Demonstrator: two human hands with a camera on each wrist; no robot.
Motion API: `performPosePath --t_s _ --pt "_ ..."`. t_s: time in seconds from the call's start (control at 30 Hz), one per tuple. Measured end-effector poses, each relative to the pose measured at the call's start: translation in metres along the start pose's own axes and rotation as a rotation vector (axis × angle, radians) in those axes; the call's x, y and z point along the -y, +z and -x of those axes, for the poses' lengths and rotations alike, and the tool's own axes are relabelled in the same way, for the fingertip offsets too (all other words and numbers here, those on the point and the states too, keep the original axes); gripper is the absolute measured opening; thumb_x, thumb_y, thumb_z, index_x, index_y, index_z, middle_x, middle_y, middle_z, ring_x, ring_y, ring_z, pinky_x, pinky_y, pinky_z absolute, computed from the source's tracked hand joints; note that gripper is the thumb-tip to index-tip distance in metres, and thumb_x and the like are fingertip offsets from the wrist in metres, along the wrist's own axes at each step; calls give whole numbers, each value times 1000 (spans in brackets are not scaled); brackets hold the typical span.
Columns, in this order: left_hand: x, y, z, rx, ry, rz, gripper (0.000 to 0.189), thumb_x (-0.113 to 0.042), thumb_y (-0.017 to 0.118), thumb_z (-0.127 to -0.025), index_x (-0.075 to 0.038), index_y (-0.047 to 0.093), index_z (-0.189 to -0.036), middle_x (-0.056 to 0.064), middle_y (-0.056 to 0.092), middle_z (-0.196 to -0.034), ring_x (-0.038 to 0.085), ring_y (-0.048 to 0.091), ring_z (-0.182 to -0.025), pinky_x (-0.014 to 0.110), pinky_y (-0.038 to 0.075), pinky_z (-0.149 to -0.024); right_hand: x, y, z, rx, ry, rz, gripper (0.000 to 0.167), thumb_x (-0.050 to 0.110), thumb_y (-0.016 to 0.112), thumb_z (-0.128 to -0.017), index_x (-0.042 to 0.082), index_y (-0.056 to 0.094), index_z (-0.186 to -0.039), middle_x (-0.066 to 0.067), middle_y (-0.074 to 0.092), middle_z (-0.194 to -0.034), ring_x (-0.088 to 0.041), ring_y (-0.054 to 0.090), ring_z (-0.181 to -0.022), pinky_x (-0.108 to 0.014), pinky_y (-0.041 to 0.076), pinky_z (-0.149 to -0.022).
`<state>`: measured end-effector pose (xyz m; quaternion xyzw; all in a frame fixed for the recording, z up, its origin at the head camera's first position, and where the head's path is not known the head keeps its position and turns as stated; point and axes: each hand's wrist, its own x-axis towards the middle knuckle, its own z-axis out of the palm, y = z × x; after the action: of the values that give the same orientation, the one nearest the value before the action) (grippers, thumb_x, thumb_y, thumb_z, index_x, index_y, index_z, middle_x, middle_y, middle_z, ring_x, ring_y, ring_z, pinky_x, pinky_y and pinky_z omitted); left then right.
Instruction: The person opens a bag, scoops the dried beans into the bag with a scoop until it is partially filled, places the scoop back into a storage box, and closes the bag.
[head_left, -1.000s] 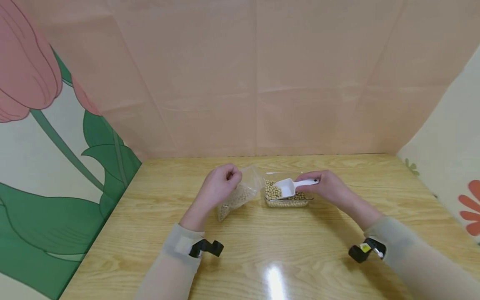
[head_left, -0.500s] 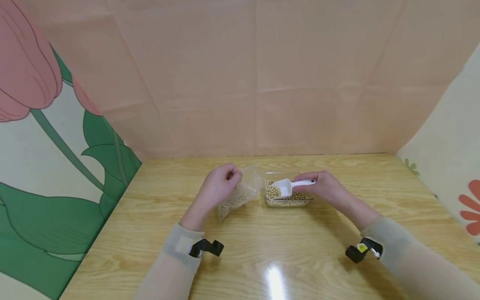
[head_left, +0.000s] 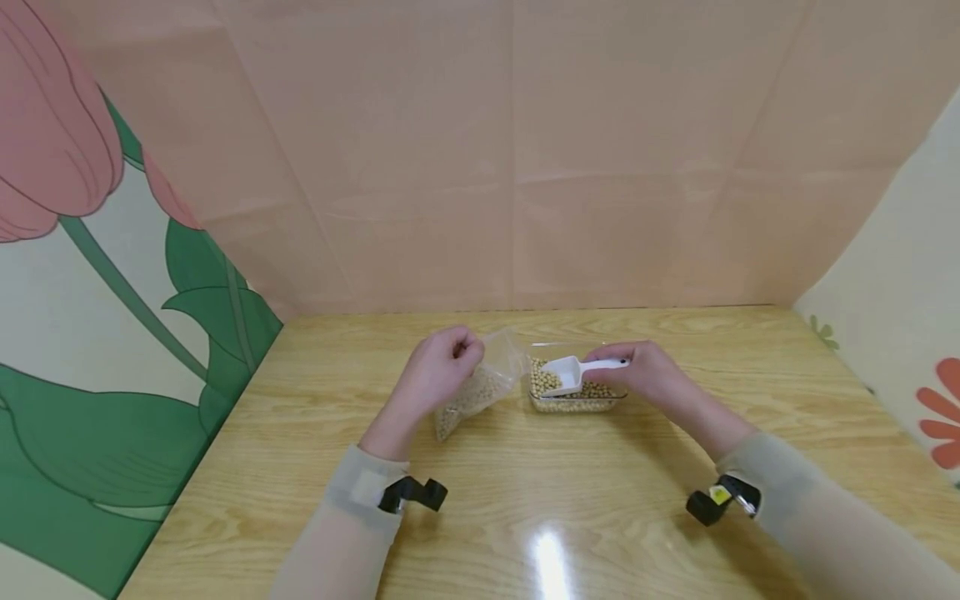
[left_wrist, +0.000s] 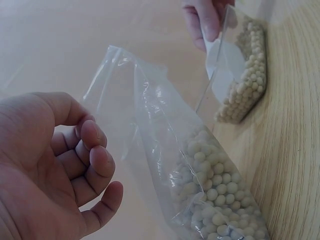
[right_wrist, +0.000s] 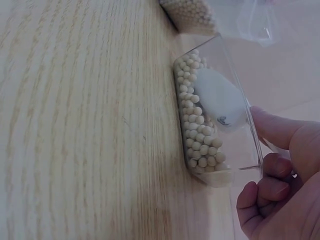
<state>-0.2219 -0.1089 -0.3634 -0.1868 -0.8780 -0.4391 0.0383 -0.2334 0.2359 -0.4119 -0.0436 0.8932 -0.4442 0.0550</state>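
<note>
My left hand (head_left: 444, 367) pinches the top edge of a clear plastic bag (left_wrist: 150, 107), its fingers curled. Small round cream-coloured beads (left_wrist: 217, 185) fill the bag's lower part, which slants down to the table. To the right of the bag stands a clear rectangular container (head_left: 577, 408) with a layer of the same beads (right_wrist: 197, 137). In my right hand (head_left: 643, 371) is the handle of a white scoop (head_left: 564, 375). The scoop tilts down to the left inside the container, its front edge in among the beads.
The wooden table (head_left: 510, 500) reaches back to a peach-coloured sheet (head_left: 517, 167). Flower-patterned panels stand at the left (head_left: 90, 433) and right (head_left: 885, 317). Each forearm carries a black wrist camera, one on the left (head_left: 412, 496) and one on the right (head_left: 722, 498).
My right hand has shifted slightly left with the scoop, pushing it further into the beads at the container's left side. The left hand and the bag stay where they were.
</note>
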Motion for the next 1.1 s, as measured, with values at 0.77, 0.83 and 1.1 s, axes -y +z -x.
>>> performPosePath --t_s 0.77,0.83,1.1 --pt "0 0 -1 2 3 2 24 -17 55 -110 -12 69 -91 2 59 -74 17 48 -61 36 44 -63 -9 -3 10 -22 -12 -148 54 42 89 -95 10 78 -137 -16 64 -154 -31 60 -130 -33 51 -93" --pt "0 0 -1 0 7 -1 24 -16 55 -110 -12 69 -90 2 59 -74 17 48 -61 35 44 -63 -12 -3 11 -12 -6 -178 57 42 88 -96 9 76 -140 -15 60 -158 -34 56 -138 -37 49 -98" --pt "1 0 -1 3 13 -3 24 -17 55 -110 -12 68 -90 2 58 -74 17 47 -60 36 44 -63 -24 -4 12 2 22 -271 58 42 84 -99 8 72 -145 -8 66 -152 -20 61 -129 -37 50 -100"
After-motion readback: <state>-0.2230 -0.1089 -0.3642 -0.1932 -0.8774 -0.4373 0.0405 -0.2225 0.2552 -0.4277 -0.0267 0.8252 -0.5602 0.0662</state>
